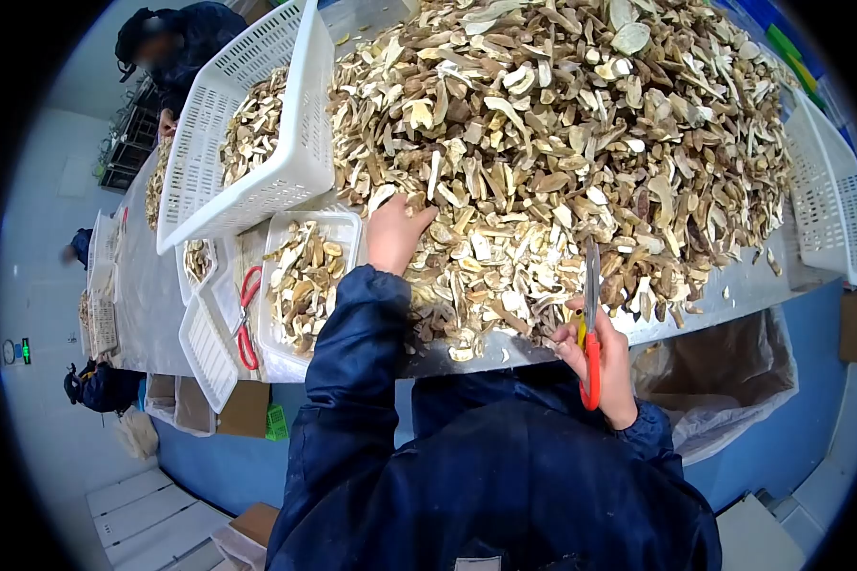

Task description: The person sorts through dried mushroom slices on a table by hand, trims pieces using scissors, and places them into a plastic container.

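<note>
Clasping scissors [592,347] in right hand [616,366], aiming their long axis forward over slices [512,257] lying just ahead and left of that grip, while touching others farther ahead-left with left hand [394,236], cannot tell if pinching any.

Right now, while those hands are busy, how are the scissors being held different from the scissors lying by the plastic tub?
The held scissors are in the right hand; the lying scissors rest beside the plastic tub.
The held scissors show yellow near the red handle; the lying scissors show no yellow.
The held scissors' blades point away from the person; the lying scissors' red handles are spread apart.
Both have red handles.
</note>
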Motion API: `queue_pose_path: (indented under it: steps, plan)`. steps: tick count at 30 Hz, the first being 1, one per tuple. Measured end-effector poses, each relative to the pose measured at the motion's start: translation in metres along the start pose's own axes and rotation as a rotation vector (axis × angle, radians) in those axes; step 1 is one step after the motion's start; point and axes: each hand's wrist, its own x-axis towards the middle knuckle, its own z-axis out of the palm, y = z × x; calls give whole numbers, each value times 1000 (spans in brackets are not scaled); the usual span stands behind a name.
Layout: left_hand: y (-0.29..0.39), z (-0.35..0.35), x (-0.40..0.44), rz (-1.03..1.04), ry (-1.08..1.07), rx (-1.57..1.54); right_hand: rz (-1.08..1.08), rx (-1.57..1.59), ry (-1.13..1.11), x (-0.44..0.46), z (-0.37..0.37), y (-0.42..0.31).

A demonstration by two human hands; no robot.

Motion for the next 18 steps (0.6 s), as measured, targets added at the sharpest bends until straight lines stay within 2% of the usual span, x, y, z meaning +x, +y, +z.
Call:
queue_pose_path:
  steps: [3, 5, 7, 9, 10, 13, 14, 17, 18]
  plan:
    - [-13, 14, 6, 20, 11, -34, 7, 11, 10, -2, -2, 2]
    - [-36, 6, 12, -107, -245, -535, 11, 5, 20, -4, -3, 1]
    - [-71, -1, 9, -202, -626, -1598, 17, -11, 21, -4, -5, 1]
    - [-67, -13, -11, -166, -565, -1908, 25, -2, 15, -1, -5, 1]
    - [-56, -27, -18, -370, -398, -1771, 29, 13, 11, 0, -4, 1]
    - [-78, -17, -12, -179, -424, -1685, 34, 21, -14, 2, -1, 0]
    - [-87, -12, -4, -96, -518, -1509, 32, 14, -22, 2, 0, -1]
    - [-49, -11, -4, 6, -446, -645, 21, 26, -25, 2, 2, -4]
    - [-44, -1, -4, 270, -234, -437, 19, 36, -23, 0, 2, -5]
